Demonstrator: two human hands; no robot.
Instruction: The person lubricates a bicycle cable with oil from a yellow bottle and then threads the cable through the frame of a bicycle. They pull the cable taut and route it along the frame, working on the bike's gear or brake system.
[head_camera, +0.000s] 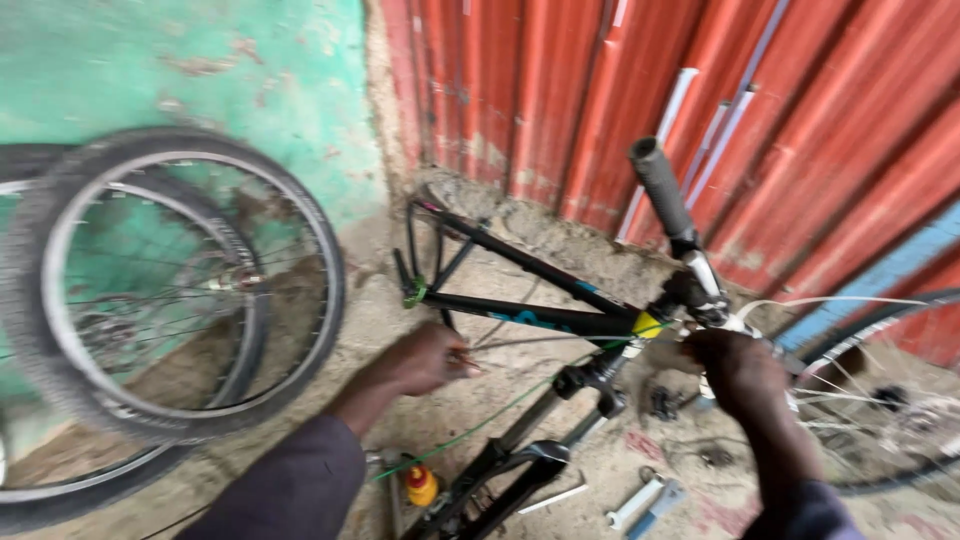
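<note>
At nine o'clock, two loose wheels (170, 290) lean on the green wall (190, 60). Toward centre, my left hand (428, 358) is pinched closed on a thin green cable (500, 412), which runs from seven o'clock toward two. The upturned black bike frame (530, 320) lies along that same line, nearer my right hand (740, 372), which wraps the handlebar (700, 270) beside the grip (660, 185).

Your left hand (430, 358) is closed into a loose fist, with the fingers curled and pinched together at the tips. Your right hand (738, 372) is curled shut too, knuckles up. Both forearms reach forward, dark sleeves covering them to the wrists.
</note>
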